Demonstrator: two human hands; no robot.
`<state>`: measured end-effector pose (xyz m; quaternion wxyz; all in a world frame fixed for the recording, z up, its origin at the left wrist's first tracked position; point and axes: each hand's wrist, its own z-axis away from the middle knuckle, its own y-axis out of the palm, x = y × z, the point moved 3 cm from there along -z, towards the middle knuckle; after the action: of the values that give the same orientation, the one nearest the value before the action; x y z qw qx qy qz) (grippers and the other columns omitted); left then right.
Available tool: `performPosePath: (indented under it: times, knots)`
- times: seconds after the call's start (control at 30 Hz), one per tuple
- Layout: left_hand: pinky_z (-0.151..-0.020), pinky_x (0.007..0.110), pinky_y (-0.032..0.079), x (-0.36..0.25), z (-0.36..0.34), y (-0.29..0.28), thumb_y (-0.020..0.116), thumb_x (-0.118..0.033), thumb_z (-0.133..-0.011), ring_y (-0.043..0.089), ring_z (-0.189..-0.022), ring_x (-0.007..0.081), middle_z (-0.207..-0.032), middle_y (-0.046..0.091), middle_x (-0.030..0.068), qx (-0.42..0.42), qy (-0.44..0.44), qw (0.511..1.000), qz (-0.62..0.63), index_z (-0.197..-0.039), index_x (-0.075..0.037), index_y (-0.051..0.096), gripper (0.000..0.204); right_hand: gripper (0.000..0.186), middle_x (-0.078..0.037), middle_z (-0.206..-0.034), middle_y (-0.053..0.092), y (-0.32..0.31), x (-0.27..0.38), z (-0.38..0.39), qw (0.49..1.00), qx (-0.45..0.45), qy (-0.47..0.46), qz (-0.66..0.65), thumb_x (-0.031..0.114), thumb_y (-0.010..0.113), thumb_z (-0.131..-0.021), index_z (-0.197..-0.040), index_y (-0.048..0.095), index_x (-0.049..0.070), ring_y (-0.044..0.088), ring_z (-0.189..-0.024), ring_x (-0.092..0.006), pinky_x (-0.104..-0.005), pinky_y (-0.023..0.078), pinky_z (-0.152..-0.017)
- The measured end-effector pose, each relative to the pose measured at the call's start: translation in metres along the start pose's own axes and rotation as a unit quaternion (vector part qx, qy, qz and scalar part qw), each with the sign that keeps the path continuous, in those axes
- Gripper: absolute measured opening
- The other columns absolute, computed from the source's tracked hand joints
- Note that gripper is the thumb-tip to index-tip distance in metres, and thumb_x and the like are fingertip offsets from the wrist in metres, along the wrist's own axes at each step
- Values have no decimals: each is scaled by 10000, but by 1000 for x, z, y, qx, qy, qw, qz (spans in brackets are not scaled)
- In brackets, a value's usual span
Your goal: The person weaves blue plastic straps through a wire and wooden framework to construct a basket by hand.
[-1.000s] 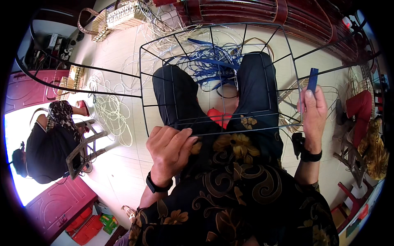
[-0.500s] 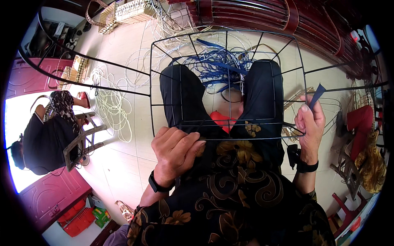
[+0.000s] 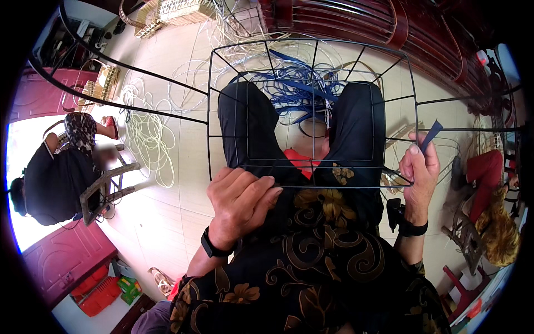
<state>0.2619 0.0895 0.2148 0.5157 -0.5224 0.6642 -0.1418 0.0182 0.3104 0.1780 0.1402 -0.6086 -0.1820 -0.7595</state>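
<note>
A black wire basket frame (image 3: 345, 187) with a rectangular rim and long curved handle wires rests over my lap. My left hand (image 3: 242, 196) is closed around the near rim toward its left corner, thumb along the wire. At the near right corner, my right hand (image 3: 421, 170) pinches a flat dark blue strip (image 3: 431, 136) against the side wire; its cut end sticks up past the fingers. How the strip's other end runs is hidden by the hand. Beyond my knees, a tangled heap of blue strips (image 3: 300, 89) lies on the floor, seen through the wires.
Pale cord coils (image 3: 147, 133) spread over the tiled floor at left. A person in dark clothes (image 3: 55, 181) sits there by a wooden stool (image 3: 111, 189). Another person in red trousers (image 3: 483, 186) is at right. A dark red wooden bench (image 3: 345, 25) stands at the far side.
The wire frame has tilted slightly and its handle wires at the left now sit at a steeper slant. Both hands keep their holds, and the strip has barely moved.
</note>
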Motion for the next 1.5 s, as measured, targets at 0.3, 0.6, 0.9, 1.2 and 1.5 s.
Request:
performPosePath:
  times: [0.3, 0.6, 0.9, 1.2, 1.5]
  knots:
    - [-528, 322, 374, 0, 0, 0, 780, -111, -647, 535, -544, 207, -648, 598, 43, 1, -5, 1000, -3, -770, -49, 651, 189, 263, 39, -577, 374, 0, -2, -2, 1000, -8, 3, 17, 85, 540, -916, -1152, 518, -30, 301, -461, -30, -197, 254, -441]
    - [-523, 323, 370, 0, 1, 0, 778, -104, -648, 530, -538, 206, -644, 594, 42, 5, -1, 1000, -8, -772, -47, 650, 188, 227, 45, -616, 409, 1, -1, 0, 1000, -2, -4, -7, 101, 571, -906, -1096, 555, -23, 327, -491, -19, -179, 256, -454]
    - [-657, 323, 471, -1, 5, -6, 648, 86, -678, 607, -714, 258, -780, 626, 145, -11, -54, 997, 63, -863, 28, 652, 194, 227, 53, -611, 426, 3, 4, 2, 999, -16, 17, -24, 94, 577, -901, -1098, 566, -17, 336, -501, -16, -177, 252, -459]
    - [-831, 290, 437, 37, 3, -25, 645, -187, -864, 548, -1050, 203, -1234, 551, 140, -191, -326, 918, 121, -1407, -6, 388, 627, 249, 33, -664, 493, -4, 4, 1, 1000, -5, 0, -10, 220, 591, -931, -1052, 593, 3, 412, -554, -26, -184, 311, -492]
    - [-941, 344, 450, 56, 7, 4, 618, -245, -875, 453, -1269, 294, -1372, 446, 208, -28, -369, 831, 416, -1461, -31, 260, 719, 290, 37, -738, 528, -13, -8, 13, 999, -6, -12, -47, 205, 621, -915, -1108, 592, -9, 458, -624, -21, -184, 359, -548]
